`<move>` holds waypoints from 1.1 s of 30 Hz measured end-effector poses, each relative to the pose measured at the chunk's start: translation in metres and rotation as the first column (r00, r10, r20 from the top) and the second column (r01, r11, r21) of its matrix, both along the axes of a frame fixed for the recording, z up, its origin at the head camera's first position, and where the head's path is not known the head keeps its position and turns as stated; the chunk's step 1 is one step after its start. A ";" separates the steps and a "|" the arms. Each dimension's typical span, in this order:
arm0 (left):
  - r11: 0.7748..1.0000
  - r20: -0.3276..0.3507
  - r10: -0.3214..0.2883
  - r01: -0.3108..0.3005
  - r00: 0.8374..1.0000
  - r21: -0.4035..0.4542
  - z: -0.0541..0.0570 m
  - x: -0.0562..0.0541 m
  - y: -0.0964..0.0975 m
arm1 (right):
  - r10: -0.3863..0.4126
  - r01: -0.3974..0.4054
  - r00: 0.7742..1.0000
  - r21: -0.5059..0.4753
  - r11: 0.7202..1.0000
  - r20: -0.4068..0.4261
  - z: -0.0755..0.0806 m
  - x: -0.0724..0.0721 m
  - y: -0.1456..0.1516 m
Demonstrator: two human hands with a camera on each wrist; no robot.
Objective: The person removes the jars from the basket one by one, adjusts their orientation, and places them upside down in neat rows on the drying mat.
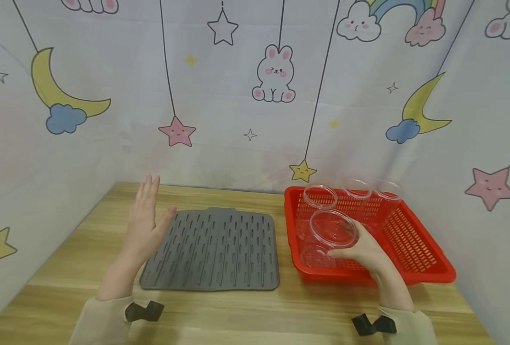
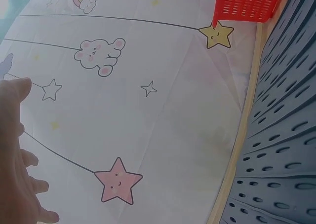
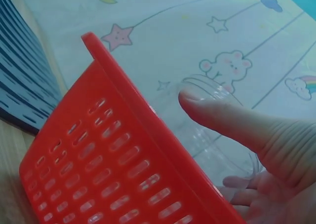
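Observation:
My right hand (image 1: pixel 365 249) grips a clear cup (image 1: pixel 319 239) around its side, thumb toward me and fingers behind. The cup is tilted a little and stands over the near left part of the red basket (image 1: pixel 436 276). In the right wrist view the thumb (image 3: pixel 212 108) lies along the clear wall, just beyond the basket's rim. My left hand (image 1: pixel 144 227) is raised beside the left edge of a grey ridged mat (image 1: pixel 214 249), fingers straight and thumb apart, holding nothing. In the left wrist view only part of that hand (image 2: pixel 17 169) shows.
Three more clear cups stand in the basket: one at the back left (image 1: pixel 319 197), one at the back middle (image 1: pixel 357 189), one at the back right (image 1: pixel 388 191). The wooden table (image 1: pixel 237 316) ends at a printed cloth backdrop (image 1: pixel 220 96).

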State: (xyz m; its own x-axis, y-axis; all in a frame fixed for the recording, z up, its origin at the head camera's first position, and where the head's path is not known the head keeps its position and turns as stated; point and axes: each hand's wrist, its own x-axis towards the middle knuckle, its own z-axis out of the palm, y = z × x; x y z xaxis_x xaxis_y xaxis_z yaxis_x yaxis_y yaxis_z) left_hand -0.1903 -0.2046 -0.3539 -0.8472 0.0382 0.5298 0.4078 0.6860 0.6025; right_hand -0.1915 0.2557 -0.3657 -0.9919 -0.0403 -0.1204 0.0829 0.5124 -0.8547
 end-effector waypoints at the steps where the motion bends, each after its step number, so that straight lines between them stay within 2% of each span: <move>1: 1.000 0.003 -0.004 0.004 1.000 0.005 0.000 0.000 0.000 | -0.005 0.005 1.000 0.000 1.000 0.000 0.000 0.000 -0.001; 9: 0.997 -0.001 -0.037 0.037 0.999 0.066 -0.001 -0.001 -0.001 | -0.057 0.057 0.998 0.024 0.998 -0.018 0.000 -0.001 -0.004; 16: 0.986 0.075 -0.045 0.032 0.996 0.164 0.000 -0.001 0.002 | -0.103 0.106 0.989 0.018 0.994 -0.102 0.013 0.005 -0.005; 22: 0.973 0.123 -0.037 0.008 0.992 0.232 0.003 0.000 0.006 | -0.133 0.141 0.971 0.023 0.990 -0.199 0.030 0.012 -0.011; 28: 0.956 0.157 -0.082 0.034 0.984 0.290 0.005 -0.002 0.013 | -0.206 0.228 0.930 0.040 0.973 -0.303 0.047 0.019 -0.026; 31: 0.955 0.181 -0.107 0.051 0.978 0.291 0.005 -0.002 0.020 | -0.235 0.269 0.893 0.037 0.962 -0.384 0.054 0.023 -0.036; 33: 0.955 0.197 -0.110 0.049 0.974 0.291 0.005 -0.002 0.024 | -0.247 0.289 0.859 0.028 0.957 -0.449 0.057 0.025 -0.043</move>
State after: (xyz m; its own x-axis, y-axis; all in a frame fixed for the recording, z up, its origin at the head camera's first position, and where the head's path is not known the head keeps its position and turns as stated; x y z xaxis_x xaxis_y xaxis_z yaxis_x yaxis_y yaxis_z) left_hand -0.1920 -0.1806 -0.3488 -0.9401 -0.0153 0.3406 0.2986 0.4454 0.8441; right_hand -0.1667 0.2124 -0.3087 -0.9144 0.2246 0.3369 -0.1419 0.6016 -0.7861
